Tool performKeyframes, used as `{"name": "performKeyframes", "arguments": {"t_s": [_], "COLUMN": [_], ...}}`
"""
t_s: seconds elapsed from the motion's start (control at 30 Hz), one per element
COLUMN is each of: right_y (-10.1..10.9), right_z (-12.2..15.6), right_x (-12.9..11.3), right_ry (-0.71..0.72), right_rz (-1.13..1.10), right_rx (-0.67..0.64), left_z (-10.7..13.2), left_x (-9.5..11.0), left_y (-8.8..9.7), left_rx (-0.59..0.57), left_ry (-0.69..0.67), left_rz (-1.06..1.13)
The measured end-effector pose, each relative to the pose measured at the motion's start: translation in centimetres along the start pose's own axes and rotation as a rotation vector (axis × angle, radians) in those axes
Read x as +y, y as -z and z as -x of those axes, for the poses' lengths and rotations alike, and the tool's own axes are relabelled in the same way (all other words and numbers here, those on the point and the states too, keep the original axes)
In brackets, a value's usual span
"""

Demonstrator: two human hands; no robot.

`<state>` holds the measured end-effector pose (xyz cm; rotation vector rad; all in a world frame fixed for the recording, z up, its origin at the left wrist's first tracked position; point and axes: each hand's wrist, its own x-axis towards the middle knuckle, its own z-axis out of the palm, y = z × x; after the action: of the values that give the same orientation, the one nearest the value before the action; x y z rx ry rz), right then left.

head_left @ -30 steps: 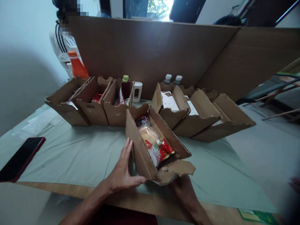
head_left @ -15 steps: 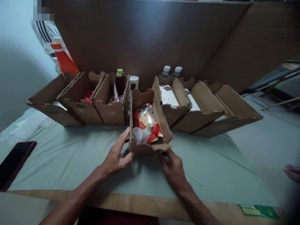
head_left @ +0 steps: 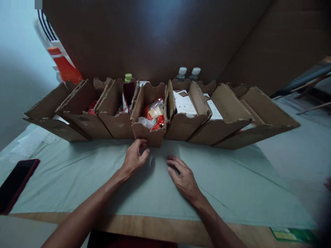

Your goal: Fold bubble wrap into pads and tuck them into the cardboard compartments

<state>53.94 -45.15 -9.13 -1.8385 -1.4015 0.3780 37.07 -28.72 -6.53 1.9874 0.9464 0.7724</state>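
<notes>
Pale green cloth (head_left: 240,193) covers the table, whose bare wooden edge (head_left: 150,224) runs on the near side of both hands. Nearer than the right hand (head_left: 184,177) and well out to its right, a green and yellow flat item (head_left: 284,235) lies along that edge. That hand holds nothing: its fingers curve loosely, a moderate gap between them and the thumb, low over the cloth. The left hand (head_left: 136,156) is also without a hold, thumb and fingers parted; its fingertips are at the lower front of the middle box (head_left: 152,137), though whether they press on it I cannot tell.

Well to the left of the left hand lies a dark phone (head_left: 18,186) with a red rim, and beyond that some clear plastic wrap (head_left: 28,143).

Just past both hands, the middle box stands upright in a row of open cardboard boxes, a red and clear food packet (head_left: 156,113) inside it. Three boxes stand on either side; two beyond the right hand contain white printed sheets (head_left: 184,103). Farther off are two white-capped bottles (head_left: 182,72), a green-capped bottle (head_left: 128,78), an orange bottle (head_left: 66,67) and a tall cardboard panel (head_left: 155,41).
</notes>
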Motion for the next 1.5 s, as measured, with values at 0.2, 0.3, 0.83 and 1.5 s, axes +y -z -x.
{"name": "performKeyframes", "arguments": {"t_s": [0.2, 0.3, 0.83, 1.5], "right_y": [0.1, 1.2, -3.8, 0.9], "right_z": [0.1, -0.1, -18.7, -4.9], "right_x": [0.1, -1.1, -19.2, -10.6], "right_ry": [0.006, 0.046, 0.234, -0.006], "right_rz": [-0.018, 0.0, 0.496, -0.319], "right_rx": [0.0, -0.015, -0.015, 0.008], "left_z": [-2.9, -0.4, 17.1, 23.7], "left_x": [0.0, 0.3, -2.8, -1.7], "left_y": [-2.3, -1.2, 12.5, 10.3], "left_rx": [-0.068, -0.102, 0.154, 0.583], "left_ry": [-0.032, -0.062, 0.096, 0.352], "left_rz": [-0.014, -0.022, 0.004, 0.213]}}
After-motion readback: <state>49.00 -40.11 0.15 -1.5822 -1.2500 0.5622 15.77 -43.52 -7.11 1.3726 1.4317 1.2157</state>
